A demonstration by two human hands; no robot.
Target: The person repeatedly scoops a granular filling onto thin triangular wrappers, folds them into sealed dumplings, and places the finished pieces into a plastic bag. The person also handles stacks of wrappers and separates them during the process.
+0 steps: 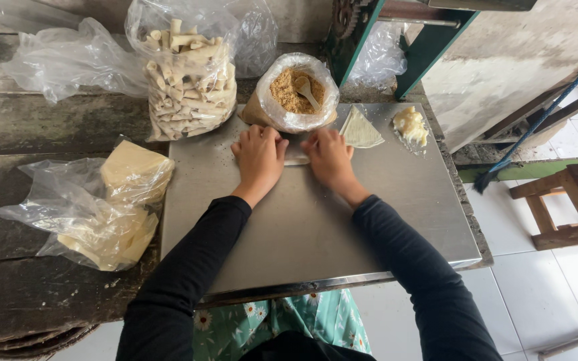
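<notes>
My left hand and my right hand lie side by side, palms down, on a pale thin wrapper roll on the steel tray. Only a small strip of the roll shows between the hands. Just beyond them stands an open bag of brown crumbly filling with a wooden spoon in it. A folded triangular wrapper lies right of my right hand, and a lump of white paste lies farther right.
A clear bag full of finished pale rolls stands at the back left. A bag of flat wrapper sheets lies on the dark wooden table. A green metal frame and a wooden stool are on the right.
</notes>
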